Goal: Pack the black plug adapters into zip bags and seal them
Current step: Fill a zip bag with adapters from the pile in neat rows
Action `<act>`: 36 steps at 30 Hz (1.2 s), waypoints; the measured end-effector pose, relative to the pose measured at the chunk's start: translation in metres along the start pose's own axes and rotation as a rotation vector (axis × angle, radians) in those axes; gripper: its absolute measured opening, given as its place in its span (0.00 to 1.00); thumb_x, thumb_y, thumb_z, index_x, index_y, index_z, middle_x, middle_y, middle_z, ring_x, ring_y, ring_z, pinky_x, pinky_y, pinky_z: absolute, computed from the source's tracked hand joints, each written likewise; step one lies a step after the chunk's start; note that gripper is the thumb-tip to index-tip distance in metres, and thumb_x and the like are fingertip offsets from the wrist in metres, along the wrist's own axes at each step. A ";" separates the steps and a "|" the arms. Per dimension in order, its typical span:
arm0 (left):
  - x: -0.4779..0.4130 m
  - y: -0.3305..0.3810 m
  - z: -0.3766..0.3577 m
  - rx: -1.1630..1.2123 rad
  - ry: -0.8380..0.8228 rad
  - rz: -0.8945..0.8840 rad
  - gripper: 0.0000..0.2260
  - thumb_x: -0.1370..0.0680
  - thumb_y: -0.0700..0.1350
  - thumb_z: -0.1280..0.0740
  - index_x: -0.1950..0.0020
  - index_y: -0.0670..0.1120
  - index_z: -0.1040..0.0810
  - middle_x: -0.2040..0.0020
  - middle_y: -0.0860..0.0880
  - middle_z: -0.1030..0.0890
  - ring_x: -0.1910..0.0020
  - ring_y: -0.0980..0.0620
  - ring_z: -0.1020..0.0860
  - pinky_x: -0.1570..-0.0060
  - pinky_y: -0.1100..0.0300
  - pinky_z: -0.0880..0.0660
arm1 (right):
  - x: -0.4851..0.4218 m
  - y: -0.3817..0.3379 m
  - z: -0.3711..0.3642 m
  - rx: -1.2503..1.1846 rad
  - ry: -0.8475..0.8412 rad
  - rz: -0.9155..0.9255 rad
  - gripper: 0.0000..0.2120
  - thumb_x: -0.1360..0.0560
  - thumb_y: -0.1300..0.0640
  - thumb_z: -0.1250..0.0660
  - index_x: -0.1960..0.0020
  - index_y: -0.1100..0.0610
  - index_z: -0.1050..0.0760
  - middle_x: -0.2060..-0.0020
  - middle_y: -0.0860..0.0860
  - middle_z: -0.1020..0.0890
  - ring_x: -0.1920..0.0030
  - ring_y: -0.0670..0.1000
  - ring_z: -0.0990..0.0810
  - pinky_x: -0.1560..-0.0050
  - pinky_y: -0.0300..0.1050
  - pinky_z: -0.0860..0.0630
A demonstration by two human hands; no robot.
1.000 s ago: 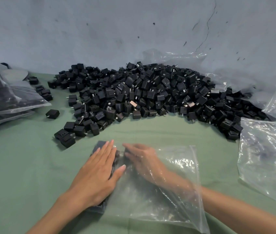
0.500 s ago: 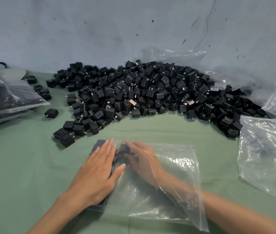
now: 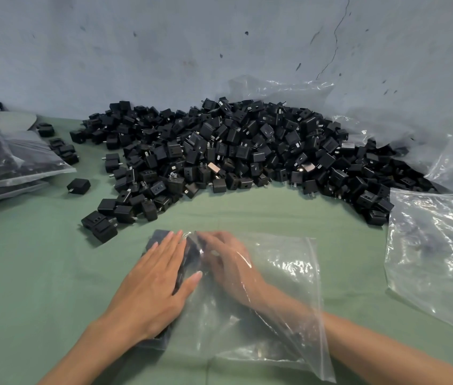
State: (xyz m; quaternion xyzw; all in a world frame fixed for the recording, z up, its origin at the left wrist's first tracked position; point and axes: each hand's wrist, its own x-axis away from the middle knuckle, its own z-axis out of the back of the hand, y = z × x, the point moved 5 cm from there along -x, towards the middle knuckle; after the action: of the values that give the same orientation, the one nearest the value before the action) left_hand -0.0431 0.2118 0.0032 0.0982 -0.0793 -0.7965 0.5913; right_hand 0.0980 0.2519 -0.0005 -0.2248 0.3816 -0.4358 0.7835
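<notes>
Left grip [image 3: 153, 282]: flat, fingers straight and together, pressing down through the film; nothing held.
Right grip [image 3: 228, 262]: inside the bag, fingers stretched out with tips against the adapters; no pinch seen, though blurred under the plastic.
Packed adapters [image 3: 161, 236]: dark blocks at the bag's closed left end, mostly hidden beneath the left palm; number impossible to tell.
Zip bag [image 3: 283, 301]: flat on the counter, mouth to the right, unsealed around the right forearm; thin, clear, glossy, crinkled.
Handling, judged: film limp and slippery, best taken at the stiffer zip strip on the right edge; adapters hard, boxy, light singly, prongs likely to snag or puncture the film; filled end probably heavy enough to sag if lifted by the mouth.
Pile [image 3: 247, 151]: loose matte-black cubes with short metal prongs, heaped against the wall beyond both hands.
Stray adapter [image 3: 79, 186]: alone, left of the pile.
Filled bags [image 3: 3, 162]: stacked at far left.
Spare bags [image 3: 436, 259]: rumpled clear plastic at right.
Counter [image 3: 39, 273]: covered in smooth green cloth.
Wall [image 3: 164, 51]: grey, scuffed, cracked.
</notes>
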 end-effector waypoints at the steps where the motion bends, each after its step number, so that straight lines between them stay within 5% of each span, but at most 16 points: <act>1: 0.000 -0.001 -0.001 -0.023 -0.007 0.001 0.36 0.28 0.69 0.67 0.26 0.52 0.69 0.25 0.58 0.69 0.31 0.66 0.73 0.31 0.66 0.71 | 0.001 0.003 -0.002 0.038 -0.041 -0.026 0.19 0.20 0.64 0.43 0.30 0.58 0.32 0.39 0.58 0.28 0.43 0.54 0.28 0.43 0.36 0.33; 4: -0.002 -0.002 -0.002 -0.061 -0.023 0.000 0.36 0.28 0.69 0.68 0.27 0.51 0.72 0.26 0.57 0.71 0.30 0.64 0.73 0.30 0.63 0.69 | 0.001 -0.002 -0.005 0.071 -0.116 0.018 0.23 0.23 0.67 0.42 0.27 0.61 0.37 0.36 0.59 0.31 0.39 0.57 0.29 0.40 0.43 0.31; 10: -0.007 -0.010 -0.003 -0.027 -0.061 0.012 0.36 0.30 0.70 0.65 0.30 0.54 0.74 0.26 0.56 0.72 0.32 0.64 0.76 0.32 0.65 0.70 | 0.003 -0.005 -0.011 0.133 -0.176 0.117 0.31 0.27 0.65 0.42 0.25 0.63 0.44 0.33 0.60 0.32 0.34 0.54 0.33 0.33 0.39 0.39; 13: -0.010 -0.014 0.000 0.067 -0.091 0.022 0.37 0.32 0.72 0.62 0.30 0.56 0.71 0.27 0.59 0.70 0.32 0.66 0.74 0.32 0.66 0.68 | 0.004 -0.005 -0.016 0.216 -0.191 0.166 0.32 0.27 0.65 0.42 0.25 0.65 0.46 0.36 0.62 0.33 0.39 0.56 0.30 0.38 0.38 0.31; 20: -0.018 -0.023 0.017 0.135 0.051 0.069 0.31 0.20 0.60 0.46 0.21 0.49 0.49 0.22 0.56 0.46 0.25 0.59 0.49 0.30 0.66 0.53 | 0.009 -0.012 -0.004 0.123 -0.089 0.154 0.31 0.31 0.72 0.38 0.29 0.65 0.38 0.38 0.61 0.32 0.47 0.53 0.25 0.55 0.45 0.21; 25: -0.042 -0.017 0.016 0.099 0.041 0.018 0.27 0.19 0.57 0.45 0.22 0.48 0.43 0.24 0.54 0.41 0.26 0.56 0.44 0.30 0.63 0.49 | 0.008 -0.015 -0.008 0.140 -0.162 0.147 0.35 0.33 0.73 0.37 0.27 0.68 0.41 0.33 0.64 0.34 0.35 0.60 0.31 0.37 0.52 0.28; 28: -0.049 -0.017 0.010 0.053 0.043 -0.017 0.25 0.18 0.56 0.47 0.23 0.49 0.41 0.24 0.53 0.38 0.26 0.56 0.42 0.28 0.63 0.54 | 0.007 -0.013 -0.002 0.177 -0.177 0.172 0.34 0.34 0.74 0.38 0.28 0.70 0.39 0.29 0.63 0.35 0.30 0.60 0.34 0.28 0.43 0.39; 32: -0.046 -0.019 0.006 0.055 0.062 -0.060 0.25 0.19 0.58 0.50 0.24 0.49 0.38 0.26 0.53 0.34 0.27 0.57 0.39 0.28 0.63 0.56 | 0.007 -0.019 0.004 0.068 -0.104 0.224 0.32 0.37 0.79 0.41 0.33 0.70 0.33 0.35 0.62 0.29 0.37 0.54 0.30 0.35 0.22 0.44; 36: -0.045 -0.018 0.008 0.074 0.060 -0.074 0.27 0.22 0.61 0.52 0.27 0.50 0.34 0.29 0.54 0.31 0.29 0.56 0.36 0.27 0.61 0.53 | 0.009 -0.017 0.003 0.065 -0.081 0.166 0.26 0.33 0.76 0.38 0.35 0.66 0.28 0.42 0.61 0.21 0.43 0.50 0.25 0.37 0.29 0.32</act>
State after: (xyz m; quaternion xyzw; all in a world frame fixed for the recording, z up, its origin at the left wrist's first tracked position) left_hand -0.0492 0.2601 0.0093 0.1467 -0.0870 -0.8110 0.5596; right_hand 0.0951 0.2356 0.0094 -0.1845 0.3525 -0.3720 0.8386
